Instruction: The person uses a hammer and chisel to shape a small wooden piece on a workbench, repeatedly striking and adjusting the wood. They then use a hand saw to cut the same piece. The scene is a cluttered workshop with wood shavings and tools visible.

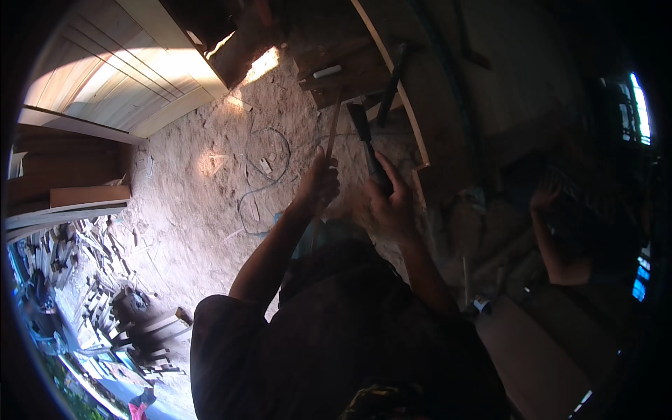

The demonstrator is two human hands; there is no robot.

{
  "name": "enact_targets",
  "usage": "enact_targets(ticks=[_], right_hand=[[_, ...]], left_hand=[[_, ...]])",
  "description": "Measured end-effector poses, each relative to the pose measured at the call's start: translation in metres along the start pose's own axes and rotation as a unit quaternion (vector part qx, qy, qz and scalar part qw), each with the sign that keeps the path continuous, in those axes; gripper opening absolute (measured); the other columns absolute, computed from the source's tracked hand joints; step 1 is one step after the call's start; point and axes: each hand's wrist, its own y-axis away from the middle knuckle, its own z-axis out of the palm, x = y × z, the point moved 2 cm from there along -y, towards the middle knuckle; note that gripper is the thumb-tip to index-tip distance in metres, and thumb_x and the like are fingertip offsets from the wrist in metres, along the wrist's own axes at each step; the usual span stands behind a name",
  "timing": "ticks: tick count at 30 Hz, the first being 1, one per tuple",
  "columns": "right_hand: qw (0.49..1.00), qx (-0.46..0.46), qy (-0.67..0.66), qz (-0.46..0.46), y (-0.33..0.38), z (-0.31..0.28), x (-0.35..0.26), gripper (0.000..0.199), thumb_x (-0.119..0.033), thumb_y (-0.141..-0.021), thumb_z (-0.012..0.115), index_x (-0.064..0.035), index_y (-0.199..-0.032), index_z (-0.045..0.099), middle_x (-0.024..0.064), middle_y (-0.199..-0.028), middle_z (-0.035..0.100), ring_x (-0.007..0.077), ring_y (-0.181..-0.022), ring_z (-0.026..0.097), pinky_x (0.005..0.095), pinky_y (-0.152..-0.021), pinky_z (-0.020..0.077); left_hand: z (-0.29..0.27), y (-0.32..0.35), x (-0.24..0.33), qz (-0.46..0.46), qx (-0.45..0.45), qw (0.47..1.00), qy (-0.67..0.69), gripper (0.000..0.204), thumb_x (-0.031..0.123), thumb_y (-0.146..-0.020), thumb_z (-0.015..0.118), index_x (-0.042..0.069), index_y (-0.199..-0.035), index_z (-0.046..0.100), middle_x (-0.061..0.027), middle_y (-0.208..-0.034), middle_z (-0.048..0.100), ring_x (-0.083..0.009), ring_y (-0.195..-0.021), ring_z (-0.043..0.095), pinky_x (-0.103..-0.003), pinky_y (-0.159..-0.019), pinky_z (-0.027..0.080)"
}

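Observation:
My left hand (318,180) grips a thin wooden stick (332,124) that rises toward a wooden block. My right hand (388,199) is closed around the dark handle of a chisel-like tool (364,136), whose blade points up beside the stick. Both hands are close together over sandy ground. My forearms come up from a dark shirt at the bottom of the picture.
A curved wooden plank (395,84) runs on the right, with a hammer (392,80) leaning by it. Pale boards (126,70) lie top left, offcuts (119,308) lower left, a wire loop (269,164) on the ground. Another person's arm (553,245) is at the right.

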Motion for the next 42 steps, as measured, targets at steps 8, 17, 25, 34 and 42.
enact_targets(ticks=[8,17,25,34,42], right_hand=[[0.988,-0.034,0.149,0.010,-0.007,0.025,0.008,0.044,-0.013,-0.098,0.063,-0.0024,-0.140,0.060,0.0264,-0.120,0.071,0.0340,-0.112,0.071,0.0394,-0.095,0.0542],[0.976,-0.075,0.203,0.017,-0.025,0.016,-0.016,0.041,-0.017,-0.101,0.059,0.0018,-0.137,0.061,0.0283,-0.121,0.070,0.0389,-0.115,0.069,0.0427,-0.094,0.0555],[0.974,-0.071,0.214,0.028,-0.026,0.014,-0.027,0.043,-0.020,-0.100,0.058,-0.0008,-0.138,0.062,0.0277,-0.110,0.072,0.0403,-0.106,0.072,0.0440,-0.091,0.0559],[0.972,-0.067,0.218,0.060,-0.036,0.018,-0.023,0.047,-0.019,-0.098,0.061,-0.0032,-0.143,0.059,0.0269,-0.112,0.072,0.0413,-0.107,0.071,0.0454,-0.090,0.0560],[0.969,-0.045,0.238,0.047,-0.043,0.029,-0.010,0.049,-0.023,-0.098,0.058,-0.0052,-0.144,0.059,0.0293,-0.112,0.071,0.0414,-0.107,0.071,0.0471,-0.088,0.0560]], left_hand=[[0.025,-0.006,-0.021,0.008,-0.015,0.997,0.074,0.037,0.050,-0.109,0.048,0.018,-0.095,0.058,0.0090,-0.055,0.036,-0.0057,-0.035,0.027,-0.023,-0.031,0.024],[0.045,-0.001,-0.021,0.045,0.051,0.998,-0.011,0.044,0.058,-0.106,0.049,0.019,-0.087,0.054,0.0068,-0.058,0.038,-0.0098,-0.039,0.033,-0.027,-0.036,0.027],[0.051,0.001,-0.015,0.077,0.103,0.987,-0.093,0.044,0.055,-0.107,0.047,0.019,-0.082,0.051,0.0045,-0.061,0.040,-0.0112,-0.046,0.039,-0.028,-0.043,0.030],[0.041,-0.009,-0.020,0.127,0.148,0.962,-0.192,0.041,0.044,-0.110,0.045,0.011,-0.088,0.056,0.0015,-0.065,0.047,-0.0109,-0.050,0.049,-0.027,-0.044,0.038],[0.036,-0.015,-0.015,0.419,0.117,0.772,-0.463,0.043,0.044,-0.110,0.046,0.010,-0.086,0.056,0.0017,-0.065,0.049,-0.0098,-0.050,0.048,-0.026,-0.045,0.038]])
